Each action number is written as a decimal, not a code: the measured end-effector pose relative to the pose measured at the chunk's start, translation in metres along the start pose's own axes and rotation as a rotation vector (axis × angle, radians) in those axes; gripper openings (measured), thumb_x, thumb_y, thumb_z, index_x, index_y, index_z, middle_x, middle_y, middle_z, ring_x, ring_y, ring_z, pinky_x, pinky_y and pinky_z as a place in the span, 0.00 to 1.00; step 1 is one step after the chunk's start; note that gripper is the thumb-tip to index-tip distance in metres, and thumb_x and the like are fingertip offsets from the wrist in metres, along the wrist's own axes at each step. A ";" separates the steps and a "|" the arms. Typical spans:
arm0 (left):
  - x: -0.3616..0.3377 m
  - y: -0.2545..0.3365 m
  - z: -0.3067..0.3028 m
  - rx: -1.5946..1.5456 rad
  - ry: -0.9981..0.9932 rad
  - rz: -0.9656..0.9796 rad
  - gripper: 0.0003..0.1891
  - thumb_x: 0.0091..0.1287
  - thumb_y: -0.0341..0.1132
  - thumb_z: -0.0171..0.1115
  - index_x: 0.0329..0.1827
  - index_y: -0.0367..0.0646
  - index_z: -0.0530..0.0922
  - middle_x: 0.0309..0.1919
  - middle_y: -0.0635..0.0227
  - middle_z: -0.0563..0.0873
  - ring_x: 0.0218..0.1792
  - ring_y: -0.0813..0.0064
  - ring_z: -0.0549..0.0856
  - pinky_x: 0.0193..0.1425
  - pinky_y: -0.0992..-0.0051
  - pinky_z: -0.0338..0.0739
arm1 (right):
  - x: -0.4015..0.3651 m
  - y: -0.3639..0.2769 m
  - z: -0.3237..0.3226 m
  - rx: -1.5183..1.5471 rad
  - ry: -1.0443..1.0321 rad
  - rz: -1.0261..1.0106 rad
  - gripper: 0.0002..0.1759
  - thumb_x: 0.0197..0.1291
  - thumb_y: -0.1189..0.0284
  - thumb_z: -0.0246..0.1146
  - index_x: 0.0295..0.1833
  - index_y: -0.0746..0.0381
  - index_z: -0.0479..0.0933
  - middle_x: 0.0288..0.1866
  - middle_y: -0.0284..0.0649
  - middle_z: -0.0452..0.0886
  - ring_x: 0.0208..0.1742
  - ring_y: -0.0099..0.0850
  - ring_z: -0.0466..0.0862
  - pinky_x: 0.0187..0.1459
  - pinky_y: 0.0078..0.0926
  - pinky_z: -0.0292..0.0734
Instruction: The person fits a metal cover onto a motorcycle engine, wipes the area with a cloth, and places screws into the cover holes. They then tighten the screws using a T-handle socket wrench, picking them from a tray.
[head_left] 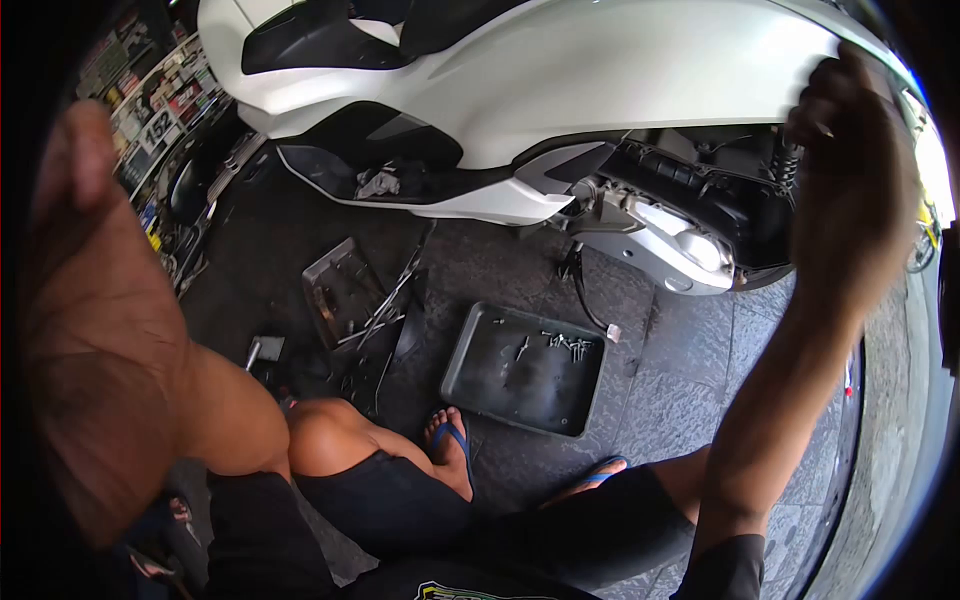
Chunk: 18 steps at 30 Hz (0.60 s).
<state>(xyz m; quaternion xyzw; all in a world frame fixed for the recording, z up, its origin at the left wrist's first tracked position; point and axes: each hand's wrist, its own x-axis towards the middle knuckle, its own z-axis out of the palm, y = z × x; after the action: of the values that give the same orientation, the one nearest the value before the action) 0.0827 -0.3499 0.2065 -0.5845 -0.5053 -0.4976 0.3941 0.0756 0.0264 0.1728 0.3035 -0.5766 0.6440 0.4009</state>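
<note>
My left hand [80, 180] is raised close to the camera at the left edge. One digit stretches upward, apart from the rest, and nothing shows in the hand; its other fingers fade into the dark rim. On the right, my right hand [850, 150] is lifted in front of the rear of a white scooter [640, 70]. It is dark and smeared by motion, its fingers look bent, and whether they hold anything cannot be made out. Behind that hand, the scooter's side lies exposed, with a black engine cover [690, 185] and a shock spring [786, 160].
On the dark tiled floor lies a black tray [480, 395] holding several bolts [570, 346]. Left of it is a tool tray [322, 275] with long metal tools [385, 310]. A cable with a white connector [613, 332] hangs from the scooter. Stocked shelves [160, 90] stand at upper left.
</note>
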 end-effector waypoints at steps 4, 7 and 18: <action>-0.012 0.019 0.022 0.086 -0.131 -0.195 0.14 0.68 0.44 0.61 0.43 0.41 0.78 0.33 0.65 0.81 0.26 0.73 0.73 0.33 0.73 0.71 | -0.020 0.042 0.057 -0.272 -0.138 0.492 0.10 0.65 0.67 0.64 0.42 0.63 0.83 0.33 0.33 0.82 0.31 0.19 0.77 0.36 0.19 0.74; -0.051 0.024 0.040 -0.060 -0.457 -0.522 0.15 0.65 0.44 0.65 0.44 0.42 0.79 0.33 0.66 0.82 0.30 0.73 0.78 0.33 0.74 0.73 | -0.068 0.117 0.052 -0.382 -0.503 0.602 0.09 0.58 0.79 0.58 0.42 0.67 0.80 0.32 0.38 0.83 0.33 0.27 0.81 0.38 0.26 0.79; -0.135 0.023 0.057 -0.498 -1.332 -0.811 0.21 0.63 0.44 0.64 0.55 0.42 0.78 0.44 0.64 0.82 0.44 0.66 0.82 0.50 0.69 0.76 | -0.604 0.198 0.128 0.671 -1.209 2.550 0.17 0.67 0.60 0.45 0.23 0.49 0.61 0.18 0.24 0.56 0.17 0.20 0.60 0.16 0.20 0.54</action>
<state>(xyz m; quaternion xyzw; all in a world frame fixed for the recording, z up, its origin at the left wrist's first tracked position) 0.1171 -0.3255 0.0645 -0.5997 -0.6804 -0.2477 -0.3407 0.1937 -0.2028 -0.4221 -0.1080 -0.3521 0.4340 -0.8222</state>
